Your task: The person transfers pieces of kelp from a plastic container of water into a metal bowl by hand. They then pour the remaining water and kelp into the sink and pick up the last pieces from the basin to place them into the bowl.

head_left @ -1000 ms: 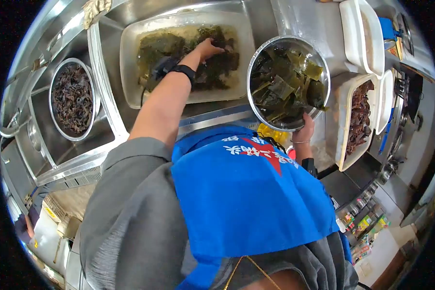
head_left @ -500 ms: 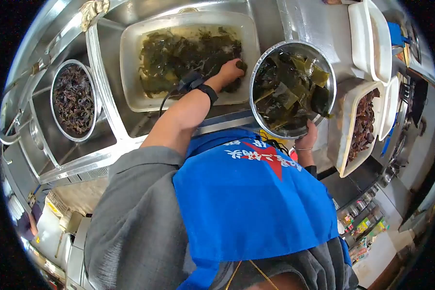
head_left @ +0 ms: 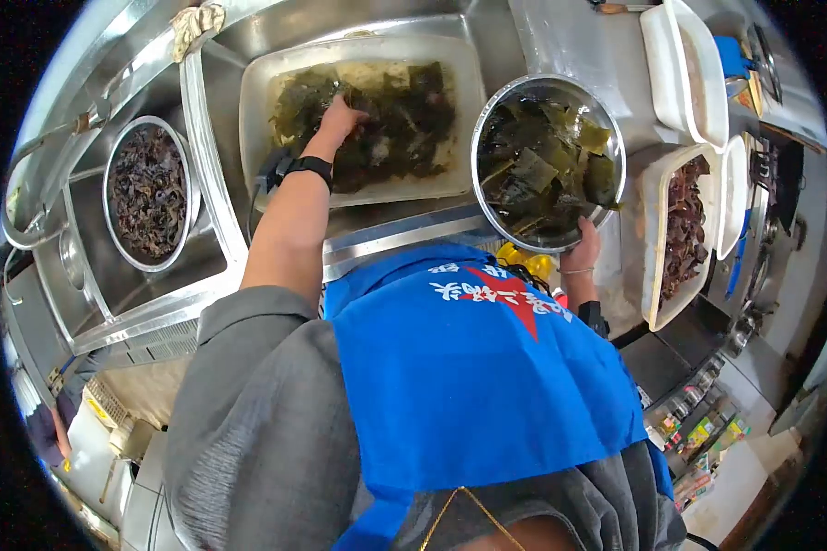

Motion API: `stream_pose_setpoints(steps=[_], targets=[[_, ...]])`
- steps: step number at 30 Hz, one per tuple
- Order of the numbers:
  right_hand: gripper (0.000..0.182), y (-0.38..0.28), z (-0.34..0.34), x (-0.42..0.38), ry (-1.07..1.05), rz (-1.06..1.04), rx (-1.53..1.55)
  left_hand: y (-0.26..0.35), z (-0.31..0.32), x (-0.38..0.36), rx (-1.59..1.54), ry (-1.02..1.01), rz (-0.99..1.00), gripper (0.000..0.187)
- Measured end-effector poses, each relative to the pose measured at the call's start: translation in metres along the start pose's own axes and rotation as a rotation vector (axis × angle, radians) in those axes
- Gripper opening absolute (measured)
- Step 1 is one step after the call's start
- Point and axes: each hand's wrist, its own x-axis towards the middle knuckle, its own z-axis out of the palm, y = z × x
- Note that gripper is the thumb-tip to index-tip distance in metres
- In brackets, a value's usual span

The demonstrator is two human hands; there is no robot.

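My left hand (head_left: pixel 342 119) reaches into a pale rectangular tub (head_left: pixel 476 92) of cloudy water and dark green kelp (head_left: pixel 404 124). Its thumb stands apart from the fingers, whose tips dip among the kelp, and no piece shows in its grasp. Beside the tub, a round steel bowl (head_left: pixel 477 165) is full of cut kelp pieces (head_left: pixel 535 170) in liquid. My right hand (head_left: pixel 583 248) grips this bowl at its near right rim, fingers partly hidden by the bowl. One kelp piece pokes over the rim just above that hand.
A steel bowl of dark, frilly wood ear fungus (head_left: pixel 147 193) stands in the left sink compartment. On the right are a tub of reddish-brown pieces (head_left: pixel 685 230) and a long white tub (head_left: pixel 662 69). A faucet pipe (head_left: pixel 18 207) curves at far left. Another person (head_left: pixel 53 427) is partly visible at lower left.
My left hand has moved from the tub's right end to its left-middle, and the dark kelp it was at is no longer in it. My right hand keeps hold of the bowl.
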Motion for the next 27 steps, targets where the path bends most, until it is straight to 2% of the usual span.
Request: stream_pose_setpoints(steps=[2,4,6,7,9,10,12,13,15,16,18,19,21,23,25,27], targets=[[0.025,0.000,-0.002,-0.001,-0.017,-0.012,-0.011,-0.008,0.024,0.006,-0.043,-0.260,-0.125,0.054],[0.024,-0.005,-0.001,0.001,-0.042,-0.028,-0.017,-0.018,0.050,0.006,0.046,-0.259,-0.050,0.049],[0.019,-0.007,0.005,0.004,0.053,0.144,0.449,-0.015,0.053,-0.006,0.253,-0.248,0.070,0.041],[0.019,0.003,0.004,0.008,0.045,0.144,0.454,-0.016,0.050,-0.009,0.255,-0.241,0.065,0.041],[0.022,0.027,-0.004,0.015,-0.011,0.114,0.241,0.017,0.019,-0.040,0.182,-0.417,-0.104,0.041],[0.022,0.033,-0.005,0.016,-0.015,0.114,0.247,0.007,0.020,-0.039,0.185,-0.411,-0.107,0.041],[0.026,0.022,0.000,0.013,-0.003,0.150,0.340,-0.012,0.016,-0.044,0.297,-0.205,0.175,0.041],[0.026,0.013,0.001,0.011,-0.008,0.155,0.346,-0.014,0.009,-0.048,0.303,-0.203,0.170,0.041],[0.022,-0.016,0.006,0.006,0.021,0.391,0.671,0.023,-0.035,-0.082,0.046,-0.209,0.127,0.040],[0.022,-0.006,0.005,0.008,0.022,0.394,0.672,0.036,-0.049,-0.092,0.049,-0.210,0.125,0.040],[0.027,0.012,0.002,0.013,0.011,0.225,0.493,0.056,-0.069,-0.105,-0.143,-0.277,0.082,0.044],[0.027,0.016,0.000,0.013,0.011,0.228,0.493,0.058,-0.069,-0.104,-0.178,-0.259,0.192,0.036],[0.023,0.010,0.001,0.013,0.018,0.325,0.565,0.090,-0.075,-0.126,-0.190,-0.102,0.349,0.030],[0.024,0.014,-0.001,0.013,0.034,0.279,0.480,0.135,-0.086,-0.160,-0.168,0.028,0.602,0.031],[0.024,0.008,0.003,0.008,0.031,0.240,0.395,0.171,-0.079,-0.177,-0.303,-0.104,0.754,0.026],[0.023,-0.022,0.005,0.000,-0.080,0.288,0.625,0.197,-0.051,-0.183,-0.353,-0.088,0.996,0.025]])
